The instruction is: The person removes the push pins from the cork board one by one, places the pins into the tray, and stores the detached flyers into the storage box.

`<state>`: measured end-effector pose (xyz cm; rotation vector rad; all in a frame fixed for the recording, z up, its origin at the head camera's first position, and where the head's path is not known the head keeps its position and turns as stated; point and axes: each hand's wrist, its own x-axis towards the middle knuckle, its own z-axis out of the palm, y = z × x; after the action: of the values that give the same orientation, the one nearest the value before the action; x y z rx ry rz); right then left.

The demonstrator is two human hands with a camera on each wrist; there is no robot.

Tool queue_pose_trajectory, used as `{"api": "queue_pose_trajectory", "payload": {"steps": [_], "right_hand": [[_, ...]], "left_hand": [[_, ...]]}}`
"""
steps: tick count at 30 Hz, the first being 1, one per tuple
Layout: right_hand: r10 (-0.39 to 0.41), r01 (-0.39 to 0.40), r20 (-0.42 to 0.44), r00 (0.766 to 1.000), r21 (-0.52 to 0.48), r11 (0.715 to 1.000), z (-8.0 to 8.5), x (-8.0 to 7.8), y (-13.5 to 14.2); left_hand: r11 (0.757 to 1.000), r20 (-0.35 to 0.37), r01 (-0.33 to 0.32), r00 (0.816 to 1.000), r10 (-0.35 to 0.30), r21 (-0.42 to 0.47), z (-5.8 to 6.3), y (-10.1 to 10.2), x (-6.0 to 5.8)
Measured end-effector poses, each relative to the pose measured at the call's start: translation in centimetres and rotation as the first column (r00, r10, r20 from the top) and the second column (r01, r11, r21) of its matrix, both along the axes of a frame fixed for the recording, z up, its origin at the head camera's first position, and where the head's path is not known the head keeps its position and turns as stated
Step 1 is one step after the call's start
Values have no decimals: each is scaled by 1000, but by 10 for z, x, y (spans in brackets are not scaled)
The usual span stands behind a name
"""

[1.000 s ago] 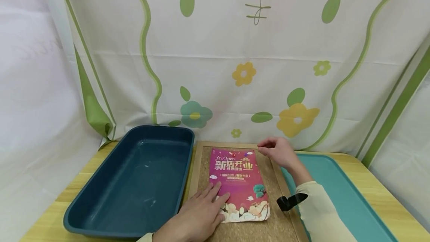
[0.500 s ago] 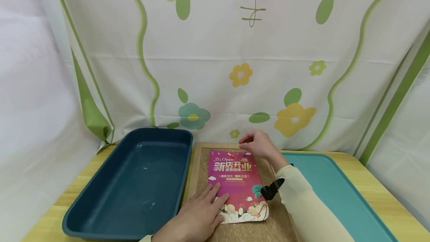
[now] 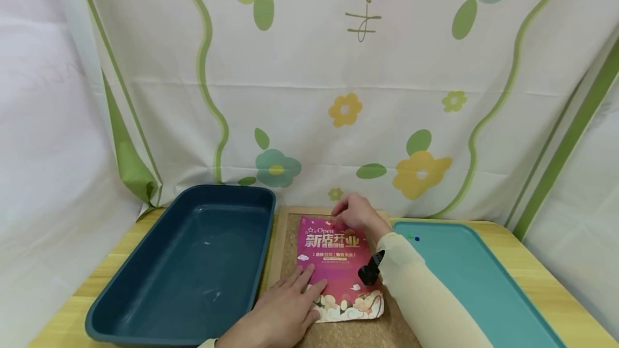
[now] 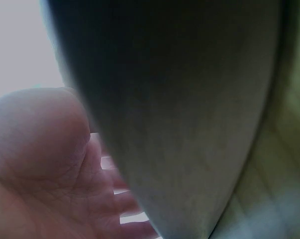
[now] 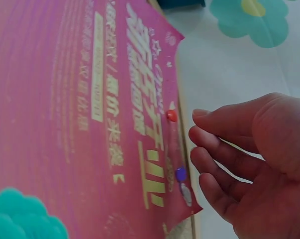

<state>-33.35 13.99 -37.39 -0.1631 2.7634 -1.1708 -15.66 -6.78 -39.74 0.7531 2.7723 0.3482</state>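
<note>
A pink-purple poster with gold lettering lies on a wood-framed cork board. My left hand rests flat across its lower left part, fingers spread. Near the poster's top edge sit a red push pin and a purple push pin. My right hand hovers at that edge, its fingers loosely bent. In the right wrist view the thumb and forefinger are a little apart beside the red pin, with nothing between them. The left wrist view shows the left palm beside a dark, blurred surface.
A deep dark-blue tub stands to the left of the board. On the right lies a teal tray, with a green pin and a blue pin near its far left corner. A flowered white curtain hangs behind.
My right hand has moved left and slightly down, from the board's top right corner to the red pin. The left hand stays on the poster. The pins on the teal tray have come into sight.
</note>
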Motion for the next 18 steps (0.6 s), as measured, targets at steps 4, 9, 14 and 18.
{"api": "queue_pose_trajectory", "payload": {"steps": [4,9,14,18], "right_hand": [[-13,13,49,999,15,1000,-8,-4,-2],[15,-18,38,999,63,998,-12,-6,-1],[29,-32,29,999,85,996,-12,-5,-2],[25,-28,27,999,97,995,-11,-3,-2]], "left_hand": [[1000,-2,3,1000,-3,1,-1,0,0],[1000,10,1,1000,-1,5,-1,0,0],[1000,14,0,1000,0,6,0,0,-1],[1000,15,0,1000,0,1,0,0,-1]]}}
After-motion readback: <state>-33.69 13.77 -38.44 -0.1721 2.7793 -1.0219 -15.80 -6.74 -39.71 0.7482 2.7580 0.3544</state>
